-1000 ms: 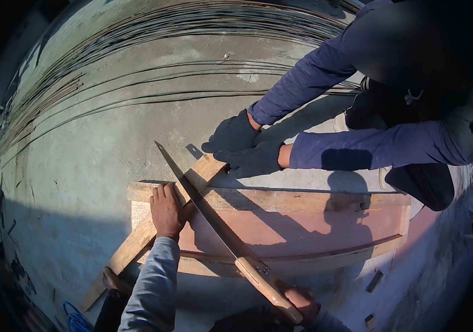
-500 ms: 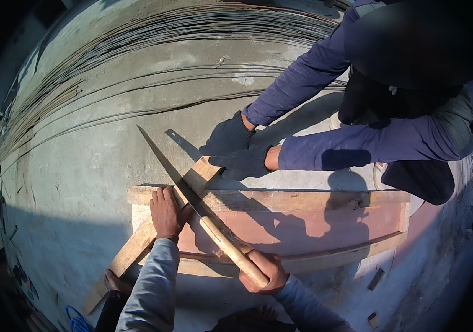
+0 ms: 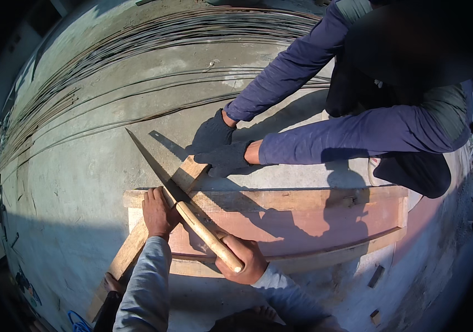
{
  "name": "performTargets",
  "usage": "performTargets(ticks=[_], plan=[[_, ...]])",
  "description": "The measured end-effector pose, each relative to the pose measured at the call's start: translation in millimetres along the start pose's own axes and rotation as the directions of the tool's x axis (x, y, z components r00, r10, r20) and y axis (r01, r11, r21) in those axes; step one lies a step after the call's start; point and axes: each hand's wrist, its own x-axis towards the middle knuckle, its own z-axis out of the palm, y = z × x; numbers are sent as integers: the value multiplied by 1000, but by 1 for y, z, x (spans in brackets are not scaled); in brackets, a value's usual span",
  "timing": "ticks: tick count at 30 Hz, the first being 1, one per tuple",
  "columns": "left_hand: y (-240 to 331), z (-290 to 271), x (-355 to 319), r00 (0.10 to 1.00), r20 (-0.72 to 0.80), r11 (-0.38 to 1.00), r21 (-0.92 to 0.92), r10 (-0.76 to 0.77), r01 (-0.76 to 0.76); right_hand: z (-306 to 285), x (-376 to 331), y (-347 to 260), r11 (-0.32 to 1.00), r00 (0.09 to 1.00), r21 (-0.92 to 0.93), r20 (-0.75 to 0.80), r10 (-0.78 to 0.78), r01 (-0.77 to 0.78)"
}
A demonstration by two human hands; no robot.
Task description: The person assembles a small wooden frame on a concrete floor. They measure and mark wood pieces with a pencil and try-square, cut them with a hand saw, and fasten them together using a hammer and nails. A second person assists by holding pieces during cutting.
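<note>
My right hand (image 3: 244, 259) grips the wooden handle of a long hand saw (image 3: 159, 171), whose blade crosses a narrow wooden plank (image 3: 131, 249). The plank lies slantwise over a reddish wooden frame (image 3: 303, 221) on the concrete. My left hand (image 3: 158, 212) presses flat on the plank right beside the blade. Opposite me a crouching person in a blue long-sleeved top holds the plank's far end (image 3: 189, 171) down with two dark-gloved hands (image 3: 220, 148).
Long thin steel bars (image 3: 137, 61) lie in curved bundles across the concrete floor (image 3: 81, 182) beyond the plank. Small wood offcuts (image 3: 377, 274) lie at the lower right. A blue cord (image 3: 78, 321) shows at the bottom left.
My right hand has pushed the saw forward and up-left along the cut; more handle now lies over the frame. My left hand and the other person's gloved hands have stayed on the plank.
</note>
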Motion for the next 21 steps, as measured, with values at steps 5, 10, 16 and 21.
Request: performTargets(ticks=[5, 10, 16, 21], plan=[[-2, 7, -7, 1000, -2, 1000, -24, 10, -10, -63, -90, -27, 944, 863, -229, 396, 314, -239], [-3, 10, -10, 1000, -24, 999, -32, 16, -16, -19, -7, -17, 999, 997, -37, 82, 0, 4], [-3, 2, -6, 998, 34, 993, -100, 61, -58, -27, -45, -14, 996, 989, -36, 122, 88, -84], [-2, 5, -12, 999, 42, 998, -58, 4, -2, -36, -49, -20, 992, 982, -66, 153, 114, -105]])
